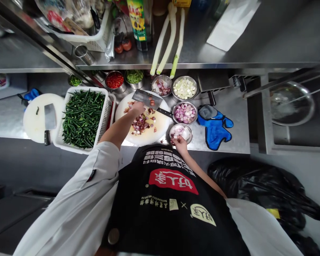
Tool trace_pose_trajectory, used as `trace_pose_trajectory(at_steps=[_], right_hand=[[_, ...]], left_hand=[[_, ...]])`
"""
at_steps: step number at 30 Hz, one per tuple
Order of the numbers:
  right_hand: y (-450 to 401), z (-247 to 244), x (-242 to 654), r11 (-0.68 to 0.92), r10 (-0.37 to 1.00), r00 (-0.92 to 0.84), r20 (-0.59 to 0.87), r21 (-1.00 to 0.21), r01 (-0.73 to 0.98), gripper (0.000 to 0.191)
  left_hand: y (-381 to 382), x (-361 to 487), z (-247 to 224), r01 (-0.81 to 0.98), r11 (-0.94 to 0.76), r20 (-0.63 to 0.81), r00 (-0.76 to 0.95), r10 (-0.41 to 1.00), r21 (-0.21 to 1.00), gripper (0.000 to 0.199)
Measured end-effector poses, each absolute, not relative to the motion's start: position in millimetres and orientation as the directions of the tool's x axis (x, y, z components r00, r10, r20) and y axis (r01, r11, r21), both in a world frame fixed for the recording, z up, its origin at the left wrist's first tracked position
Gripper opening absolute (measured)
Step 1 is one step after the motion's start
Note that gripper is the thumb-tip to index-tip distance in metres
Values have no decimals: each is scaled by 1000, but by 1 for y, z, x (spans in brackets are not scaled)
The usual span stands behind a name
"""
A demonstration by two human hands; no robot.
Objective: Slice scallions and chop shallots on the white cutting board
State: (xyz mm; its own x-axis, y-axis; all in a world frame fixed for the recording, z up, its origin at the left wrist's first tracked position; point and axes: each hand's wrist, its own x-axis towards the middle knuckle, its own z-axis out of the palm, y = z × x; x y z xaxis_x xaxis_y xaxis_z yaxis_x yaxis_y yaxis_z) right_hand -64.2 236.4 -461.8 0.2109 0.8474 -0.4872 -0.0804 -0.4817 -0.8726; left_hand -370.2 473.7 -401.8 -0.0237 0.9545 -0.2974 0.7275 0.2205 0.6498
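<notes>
My left hand (pixel 139 108) is over the round white cutting board (pixel 160 129), its fingers curled beside unpeeled shallots and loose skins (pixel 141 124). What its fingers hold, if anything, is hidden. A cleaver (pixel 148 99) with a black handle lies across the board's far side, blade close to that hand. My right hand (pixel 180 143) is at the near rim of a metal bowl (pixel 191 137) holding pale peeled shallots (pixel 185 132). Its fingers are pinched together, with something small and reddish at their tips that I cannot make out. Behind this bowl stands another bowl of purple shallots (pixel 185 113).
Left of the board stands a white basket (pixel 104 106) of green chillies (pixel 82 117). A second cleaver (pixel 50 117) lies on another round board (pixel 33 117). Small bowls line the back under a shelf edge (pixel 122 66). Blue gloves (pixel 216 131) lie right, before a sink (pixel 296 142).
</notes>
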Motion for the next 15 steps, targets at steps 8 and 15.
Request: trace_pose_trajectory(at_steps=[8, 15], right_hand=[[245, -443, -70, -456, 879, 156, -450, -890, 4, 49], [276, -410, -94, -310, 936, 153, -317, -948, -70, 55]], left_hand=[[456, -360, -396, 830, 149, -261, -4, 965, 537, 8], [350, -308, -385, 77, 298, -307, 168, 937, 952, 26]])
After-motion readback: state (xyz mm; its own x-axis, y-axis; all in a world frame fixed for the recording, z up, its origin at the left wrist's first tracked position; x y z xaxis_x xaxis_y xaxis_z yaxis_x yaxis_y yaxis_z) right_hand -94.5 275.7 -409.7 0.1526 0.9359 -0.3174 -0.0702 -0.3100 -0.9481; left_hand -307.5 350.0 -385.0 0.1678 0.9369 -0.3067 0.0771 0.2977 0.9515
